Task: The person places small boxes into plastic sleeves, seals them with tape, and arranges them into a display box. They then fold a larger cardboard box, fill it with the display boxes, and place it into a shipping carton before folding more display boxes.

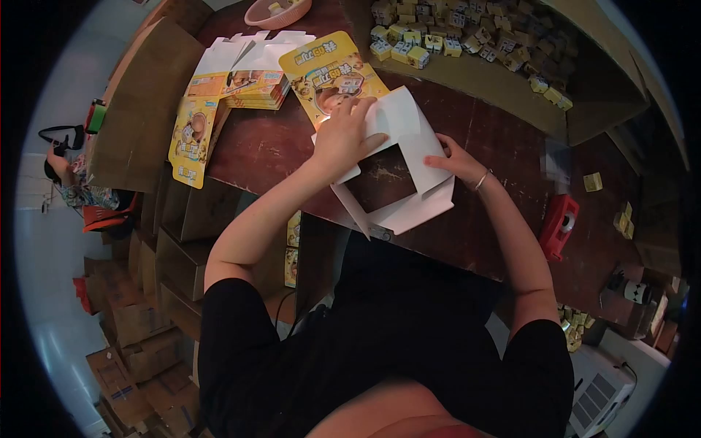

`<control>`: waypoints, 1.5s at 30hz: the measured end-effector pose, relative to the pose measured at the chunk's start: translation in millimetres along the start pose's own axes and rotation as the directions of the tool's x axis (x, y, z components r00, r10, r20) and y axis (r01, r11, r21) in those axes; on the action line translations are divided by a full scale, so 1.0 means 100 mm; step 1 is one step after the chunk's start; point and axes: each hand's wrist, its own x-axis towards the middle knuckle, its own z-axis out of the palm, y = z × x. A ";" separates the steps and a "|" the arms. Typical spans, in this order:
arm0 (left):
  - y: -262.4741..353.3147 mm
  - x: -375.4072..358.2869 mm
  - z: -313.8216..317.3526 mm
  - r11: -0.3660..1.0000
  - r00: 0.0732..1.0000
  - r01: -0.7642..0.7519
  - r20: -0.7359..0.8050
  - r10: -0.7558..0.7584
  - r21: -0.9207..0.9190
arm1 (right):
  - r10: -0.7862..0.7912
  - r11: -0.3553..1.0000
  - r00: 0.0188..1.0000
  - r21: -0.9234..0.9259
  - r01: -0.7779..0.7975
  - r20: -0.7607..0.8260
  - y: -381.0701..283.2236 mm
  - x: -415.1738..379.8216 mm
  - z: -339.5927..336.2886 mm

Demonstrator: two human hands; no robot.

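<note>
A partly folded cardboard carton [420, 150], white on the inside, stands between my hands, with an open gap through its middle. Its yellow printed panel [328, 69] leans away at the back, showing a picture and lettering. My left hand [345, 137] grips the carton's left side, fingers over the fold and thumb against the white board. On the right side, my right hand [454, 162] pinches a white wall, its thumb on the near face and the fingers partly hidden behind. White flaps [416, 212] spread out at the table's front edge.
Flat yellow cartons [252, 91] lie stacked at the back left, near a pink basket [277, 13]. A large cardboard box [496, 91] holds many small yellow-and-white packs. A red tape dispenser [558, 226] sits on the dark red table [504, 219]. Brown boxes [139, 321] are at left.
</note>
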 end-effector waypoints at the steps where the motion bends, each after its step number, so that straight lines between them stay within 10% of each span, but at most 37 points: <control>1: -0.01 -0.06 -0.02 1.000 1.000 -0.001 0.000 0.001 0.011 | -0.066 0.997 0.993 -0.044 0.063 -0.095 0.12 0.10 0.03; 3: -0.02 -0.21 -0.08 0.944 0.969 -0.247 0.088 0.233 0.218 | -0.113 0.978 0.987 -0.187 0.090 -0.117 0.23 0.18 -0.01; 9: -0.05 -0.67 -0.28 0.922 0.975 -0.040 0.219 -0.049 0.384 | -0.123 0.801 0.972 -0.598 -0.023 -0.202 -0.08 0.01 0.08; 12: -0.35 -0.81 -0.33 0.964 0.962 0.052 0.246 -0.119 0.262 | -0.084 0.747 0.973 -0.660 -0.081 -0.215 -0.13 -0.03 0.13; 14: -0.53 -0.84 -0.34 0.974 0.973 -0.056 0.206 0.102 -0.218 | -0.083 0.725 0.973 -0.683 -0.091 -0.217 -0.13 0.02 0.12; 22: -0.69 -0.40 -0.28 0.868 0.961 0.159 0.275 -0.028 -0.470 | 0.015 0.996 0.998 -0.089 -0.009 0.068 -0.01 0.10 -0.03; 29: -0.64 -0.19 -0.15 0.970 0.923 0.233 0.330 -0.199 -0.068 | -0.041 0.918 0.959 0.389 -0.075 0.282 0.17 0.10 -0.17; 35: -0.65 -0.19 -0.23 0.924 0.891 0.354 0.350 -0.288 -0.142 | -0.126 0.788 0.927 0.603 -0.122 0.352 0.18 0.14 -0.23; 38: -0.53 -0.21 -0.27 0.944 0.911 0.324 0.290 -0.294 -0.057 | -0.108 0.844 0.922 0.525 -0.113 0.372 0.14 0.20 -0.23; 41: -0.41 -0.19 -0.31 0.960 0.923 0.180 0.302 -0.240 0.214 | 0.059 0.996 0.985 0.056 -0.069 0.164 0.05 0.20 -0.05; 43: -0.38 -0.12 -0.28 0.941 0.915 0.118 0.332 -0.227 0.318 | -0.535 0.781 0.833 -0.459 0.424 -0.142 -0.11 0.07 0.15; 45: -0.27 -0.03 -0.25 0.973 0.906 0.100 0.385 -0.176 0.208 | -0.615 0.631 0.779 -0.671 0.391 -0.124 -0.29 0.02 0.20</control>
